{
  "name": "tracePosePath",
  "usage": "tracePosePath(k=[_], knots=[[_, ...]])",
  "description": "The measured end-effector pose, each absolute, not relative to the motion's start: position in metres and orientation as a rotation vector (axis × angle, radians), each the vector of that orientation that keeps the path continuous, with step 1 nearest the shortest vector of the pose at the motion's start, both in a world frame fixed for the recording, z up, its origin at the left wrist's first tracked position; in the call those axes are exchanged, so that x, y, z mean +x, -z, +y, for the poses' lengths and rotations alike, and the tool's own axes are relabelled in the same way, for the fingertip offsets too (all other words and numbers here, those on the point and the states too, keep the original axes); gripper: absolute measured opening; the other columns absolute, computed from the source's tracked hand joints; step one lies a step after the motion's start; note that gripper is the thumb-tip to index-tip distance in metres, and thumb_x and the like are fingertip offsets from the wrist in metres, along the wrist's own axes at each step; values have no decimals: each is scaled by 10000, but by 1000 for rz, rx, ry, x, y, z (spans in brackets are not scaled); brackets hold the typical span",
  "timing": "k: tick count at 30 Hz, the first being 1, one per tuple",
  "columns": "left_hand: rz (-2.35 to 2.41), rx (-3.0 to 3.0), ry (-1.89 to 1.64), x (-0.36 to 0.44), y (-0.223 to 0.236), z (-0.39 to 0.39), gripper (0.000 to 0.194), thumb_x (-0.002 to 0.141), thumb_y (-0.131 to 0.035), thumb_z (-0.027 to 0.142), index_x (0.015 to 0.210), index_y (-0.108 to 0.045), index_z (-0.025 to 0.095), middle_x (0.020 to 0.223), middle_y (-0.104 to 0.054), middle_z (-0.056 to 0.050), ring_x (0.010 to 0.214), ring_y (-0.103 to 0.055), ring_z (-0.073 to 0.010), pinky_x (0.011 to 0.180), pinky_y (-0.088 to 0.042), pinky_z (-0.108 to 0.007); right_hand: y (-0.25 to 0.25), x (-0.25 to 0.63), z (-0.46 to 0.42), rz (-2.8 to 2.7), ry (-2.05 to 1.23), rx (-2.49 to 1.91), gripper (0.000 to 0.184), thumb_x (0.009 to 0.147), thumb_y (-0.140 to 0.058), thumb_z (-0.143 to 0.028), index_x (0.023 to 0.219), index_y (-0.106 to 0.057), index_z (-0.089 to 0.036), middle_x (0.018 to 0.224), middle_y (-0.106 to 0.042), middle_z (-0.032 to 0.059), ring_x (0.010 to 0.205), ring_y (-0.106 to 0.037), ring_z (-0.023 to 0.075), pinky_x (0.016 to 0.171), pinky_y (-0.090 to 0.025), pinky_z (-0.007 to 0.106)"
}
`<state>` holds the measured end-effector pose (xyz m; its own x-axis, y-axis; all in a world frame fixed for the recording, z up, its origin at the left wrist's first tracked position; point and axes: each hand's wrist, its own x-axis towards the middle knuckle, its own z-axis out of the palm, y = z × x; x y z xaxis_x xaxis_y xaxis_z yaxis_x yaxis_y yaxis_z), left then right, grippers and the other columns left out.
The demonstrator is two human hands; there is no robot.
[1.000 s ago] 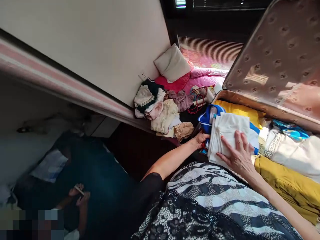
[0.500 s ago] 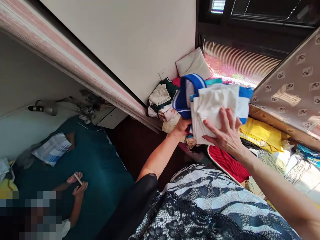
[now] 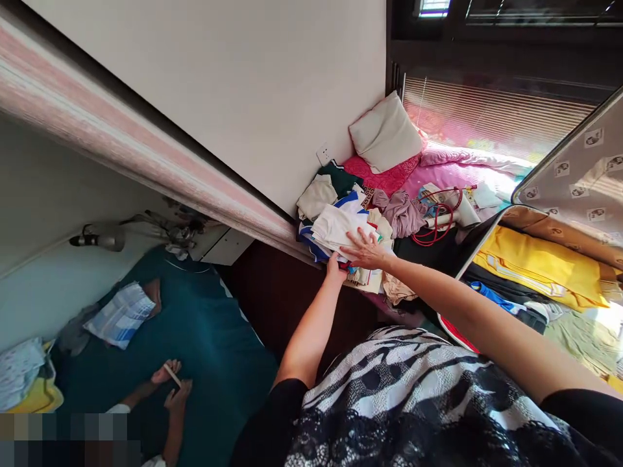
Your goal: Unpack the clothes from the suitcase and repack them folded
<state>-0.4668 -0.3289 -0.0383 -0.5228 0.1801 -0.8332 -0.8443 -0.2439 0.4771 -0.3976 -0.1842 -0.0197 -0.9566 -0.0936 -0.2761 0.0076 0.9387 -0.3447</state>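
A stack of folded white clothes (image 3: 335, 224) with blue edges rests on the pile at the wall corner. My left hand (image 3: 335, 269) grips the stack's near edge, its thumb on top and its other fingers hidden beneath. Across the white cloth my right hand (image 3: 366, 251) lies flat with fingers spread. Behind the stack sit a folded beige cloth (image 3: 316, 196) and a dark green garment (image 3: 343, 178). A crumpled mauve cloth (image 3: 403, 214) is to the right, and a peach cloth (image 3: 398, 288) lies nearer to me.
An open suitcase (image 3: 516, 201) at right holds yellow clothing (image 3: 540, 263) and other garments. A red cord (image 3: 440, 224) lies coiled beside it. A pale pillow (image 3: 387, 133) leans in the corner. On the left, another person's hands (image 3: 172, 383) hold a thin object over a teal bed (image 3: 219, 363).
Both hands have moved left and away from me with the white stack, from above the suitcase side down onto the clothes pile. The view has shifted slightly.
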Motion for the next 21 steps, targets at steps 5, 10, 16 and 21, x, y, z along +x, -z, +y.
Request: tracePosePath(k=[5,10,16,21], knots=[[1377,-824,-1704,-480,32,-356,182,906,-754,298,1012,-707,158,843,-720,-79,771,-698,-221,753,-531,-314,6,-385,-187,2864,542,-63,835,988,-766,-591,1738,-443,-411,1878,-127,127,1702,-56,547,1258,-248,813],[1449,-800,-1680,-479,35,-380,122,963,-679,323,992,-663,205,956,-712,-79,904,-717,-240,843,-557,-347,-17,-331,-179,3021,619,-56,739,1050,-707,-517,1731,-469,-359,1855,-207,170,1699,-172,481,1266,-308,727],[1542,-882,-1634,-463,32,-387,126,976,-609,341,1021,-604,223,1012,-673,-70,945,-698,-208,957,-595,-383,-5,-184,-144,3153,826,641,622,1080,-633,-443,1657,-558,-223,1708,-480,213,1557,-423,394,1190,-453,612],[1686,-942,-1587,-441,21,-379,150,956,-639,326,1052,-558,245,1027,-642,-50,912,-679,-179,921,-593,-342,36,-48,-76,2907,793,1493,533,1059,-535,-401,1519,-645,-157,1535,-619,226,1395,-550,383,1184,-472,575]])
